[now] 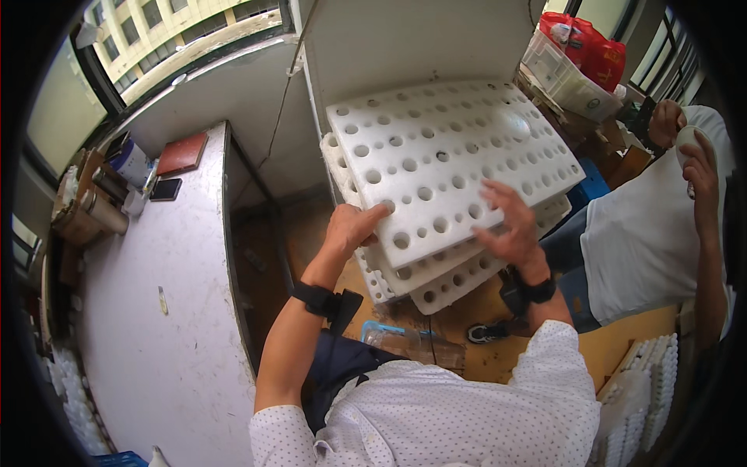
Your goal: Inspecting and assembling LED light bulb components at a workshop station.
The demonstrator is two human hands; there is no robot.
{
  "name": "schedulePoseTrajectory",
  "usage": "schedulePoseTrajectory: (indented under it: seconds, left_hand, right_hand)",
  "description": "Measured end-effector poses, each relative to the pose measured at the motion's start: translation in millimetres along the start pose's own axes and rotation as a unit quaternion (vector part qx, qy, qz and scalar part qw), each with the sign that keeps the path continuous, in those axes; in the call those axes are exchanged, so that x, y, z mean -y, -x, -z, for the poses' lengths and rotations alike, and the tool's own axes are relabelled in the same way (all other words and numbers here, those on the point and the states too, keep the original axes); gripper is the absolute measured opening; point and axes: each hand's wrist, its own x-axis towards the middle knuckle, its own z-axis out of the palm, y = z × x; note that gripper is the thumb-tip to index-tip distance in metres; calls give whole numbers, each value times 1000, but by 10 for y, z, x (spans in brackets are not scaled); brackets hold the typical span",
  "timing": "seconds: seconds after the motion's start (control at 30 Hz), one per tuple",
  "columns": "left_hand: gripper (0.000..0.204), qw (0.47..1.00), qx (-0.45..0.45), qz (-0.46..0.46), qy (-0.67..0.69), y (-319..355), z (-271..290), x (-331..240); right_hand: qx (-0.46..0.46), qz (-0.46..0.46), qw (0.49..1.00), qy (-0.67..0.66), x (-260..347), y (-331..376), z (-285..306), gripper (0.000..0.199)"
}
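A white foam board (436, 167) with rows of round holes lies tilted on top of a stack of similar boards (459, 282). At the board's near left edge, my left hand (352, 230) is closed, thumb on the top face and the other fingers partly hidden at the side. My right hand (510, 226) is over the board's near edge towards the right, fingers spread and a little blurred. Nothing shows in its grasp; whether its fingertips touch the foam is unclear. Each wrist wears a black strap.
A co-worker in a white shirt (646, 226) stands at the right holding a pale object (689, 142). On the left, a white table (156, 311) carries a phone (166, 190) and a red-brown notebook (182, 154). A clear bin (564, 74) with a red bag (587, 50) sits behind.
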Motion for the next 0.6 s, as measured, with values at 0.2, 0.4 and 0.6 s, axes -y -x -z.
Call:
schedulePoseTrajectory:
  seconds: [0.2, 0.4, 0.6]
  left_hand:
    - [55, 987, -20, -72, -142, 131, -66, -113]
    - [51, 989, -92, -109, -47, 194, -52, 106]
    - [35, 981, -161, -106, 18, 766, 343, 235]
  right_hand:
    - [108, -287, 899, 313, -1519, -849, 510, 87]
    - [178, -353, 892, 219, -1747, -1052, 330, 90]
    - [-1, -179, 971, 161, -1427, -871, 768, 76]
